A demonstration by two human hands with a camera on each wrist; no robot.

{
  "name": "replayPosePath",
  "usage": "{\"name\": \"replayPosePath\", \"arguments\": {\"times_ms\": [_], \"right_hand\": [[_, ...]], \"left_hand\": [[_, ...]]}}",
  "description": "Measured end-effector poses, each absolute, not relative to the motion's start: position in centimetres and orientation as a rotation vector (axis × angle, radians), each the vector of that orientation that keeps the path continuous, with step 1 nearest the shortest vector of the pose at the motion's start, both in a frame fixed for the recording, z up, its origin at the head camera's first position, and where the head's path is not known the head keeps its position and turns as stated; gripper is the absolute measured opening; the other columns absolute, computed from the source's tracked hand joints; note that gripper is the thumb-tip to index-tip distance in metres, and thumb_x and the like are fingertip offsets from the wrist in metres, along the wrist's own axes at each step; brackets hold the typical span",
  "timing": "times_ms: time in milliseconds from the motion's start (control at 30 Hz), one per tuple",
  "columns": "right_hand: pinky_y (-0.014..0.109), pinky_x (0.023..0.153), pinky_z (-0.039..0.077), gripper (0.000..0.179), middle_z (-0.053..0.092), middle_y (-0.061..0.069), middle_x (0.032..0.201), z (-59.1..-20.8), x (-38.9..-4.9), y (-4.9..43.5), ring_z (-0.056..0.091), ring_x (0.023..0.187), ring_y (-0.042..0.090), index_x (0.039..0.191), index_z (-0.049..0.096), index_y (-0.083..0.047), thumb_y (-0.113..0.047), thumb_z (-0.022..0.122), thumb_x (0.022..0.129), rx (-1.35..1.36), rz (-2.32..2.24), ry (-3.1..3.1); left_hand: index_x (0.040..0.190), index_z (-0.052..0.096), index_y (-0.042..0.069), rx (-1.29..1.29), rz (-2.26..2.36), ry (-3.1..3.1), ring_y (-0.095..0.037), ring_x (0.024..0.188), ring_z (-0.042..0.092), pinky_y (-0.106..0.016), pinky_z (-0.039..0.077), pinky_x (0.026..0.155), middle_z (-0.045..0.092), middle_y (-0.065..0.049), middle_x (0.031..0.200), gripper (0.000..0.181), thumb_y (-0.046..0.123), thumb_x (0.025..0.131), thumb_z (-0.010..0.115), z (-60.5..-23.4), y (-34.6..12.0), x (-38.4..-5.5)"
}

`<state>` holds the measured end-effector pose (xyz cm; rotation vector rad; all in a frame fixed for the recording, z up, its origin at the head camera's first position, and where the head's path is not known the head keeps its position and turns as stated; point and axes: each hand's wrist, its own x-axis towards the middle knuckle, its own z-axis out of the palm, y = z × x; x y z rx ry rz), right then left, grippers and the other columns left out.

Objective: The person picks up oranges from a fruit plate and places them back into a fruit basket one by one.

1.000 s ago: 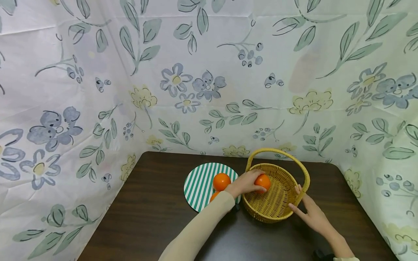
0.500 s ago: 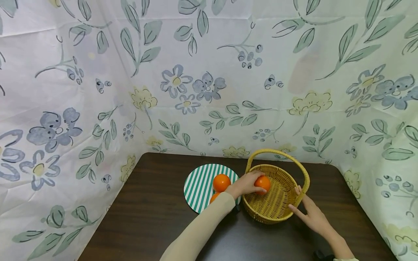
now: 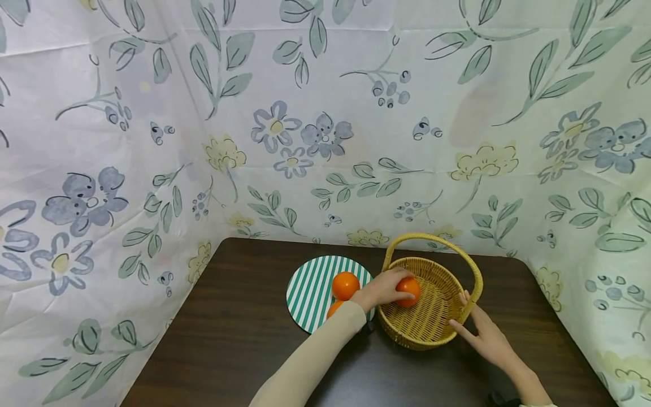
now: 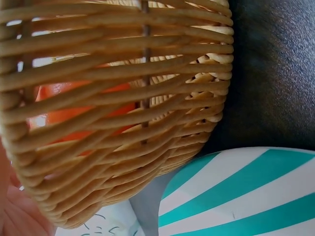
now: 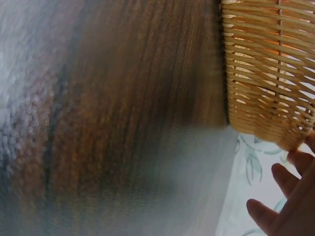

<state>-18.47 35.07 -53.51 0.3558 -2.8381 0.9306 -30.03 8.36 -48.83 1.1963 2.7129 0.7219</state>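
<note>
In the head view, my left hand (image 3: pixel 383 286) reaches over the left rim of a round yellow wicker basket (image 3: pixel 424 316) and grips a glossy orange (image 3: pixel 408 292) inside it. Through the weave, the left wrist view shows that orange (image 4: pixel 83 110) close behind the basket wall (image 4: pixel 113 147). My right hand (image 3: pixel 485 336) touches the basket's right side near the foot of the arched handle (image 3: pixel 477 277). Its fingers (image 5: pixel 284 178) look spread and fairly straight in the right wrist view, at the rim of the basket (image 5: pixel 266 83).
Left of the basket lies a round green-and-white striped mat (image 3: pixel 310 288). One orange (image 3: pixel 345 285) sits on it, and another (image 3: pixel 334 307) is partly hidden by my left forearm. Everything stands on a dark wooden table (image 3: pixel 213 333), with floral cloth (image 3: pixel 325 198) hanging behind.
The orange in my left hand sits slightly lower in the basket than before. My right hand and the basket have stayed in place.
</note>
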Motion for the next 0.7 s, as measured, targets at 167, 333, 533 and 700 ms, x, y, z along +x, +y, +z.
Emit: {"name": "replayPosePath", "arguments": {"times_ms": [167,333,533,700], "right_hand": [[0.070,0.093,0.023,0.077,0.001,0.010,0.155,-53.5,-18.4,35.1,0.017,0.132,0.052,0.150,0.012,-0.011,-0.032,0.057,0.092,0.354,0.936,-2.839],[0.070,0.092,0.023,0.076,0.001,0.012,0.155,-53.5,-18.4,35.0,0.017,0.132,0.053,0.150,0.012,-0.011,-0.031,0.057,0.092,0.358,0.942,-2.840],[0.069,0.092,0.023,0.076,0.000,0.012,0.155,-53.5,-18.3,35.0,0.016,0.132,0.053,0.150,0.011,-0.011,-0.032,0.057,0.092,0.346,0.948,-2.850],[0.070,0.091,0.024,0.076,-0.001,0.010,0.156,-53.4,-18.3,35.0,0.017,0.132,0.052,0.150,0.010,-0.013,-0.032,0.056,0.092,0.344,0.942,-2.851]], "left_hand": [[0.135,0.047,0.020,1.204,0.733,2.722,-0.009,0.115,0.052,-0.020,0.044,0.092,0.046,0.003,0.136,0.056,0.047,0.087,0.058,-48.4,8.2,-29.7],[0.135,0.046,0.024,1.210,0.756,2.725,-0.008,0.119,0.049,-0.021,0.042,0.096,0.046,0.005,0.137,0.053,0.045,0.088,0.057,-47.8,7.7,-29.3],[0.136,0.046,0.021,1.258,0.744,2.728,-0.010,0.123,0.046,-0.024,0.039,0.100,0.046,0.005,0.138,0.054,0.047,0.089,0.054,-47.2,7.0,-28.7],[0.136,0.047,0.020,1.280,0.772,2.728,-0.009,0.126,0.044,-0.024,0.039,0.101,0.046,0.007,0.138,0.053,0.046,0.089,0.055,-46.7,6.3,-28.4]]}}
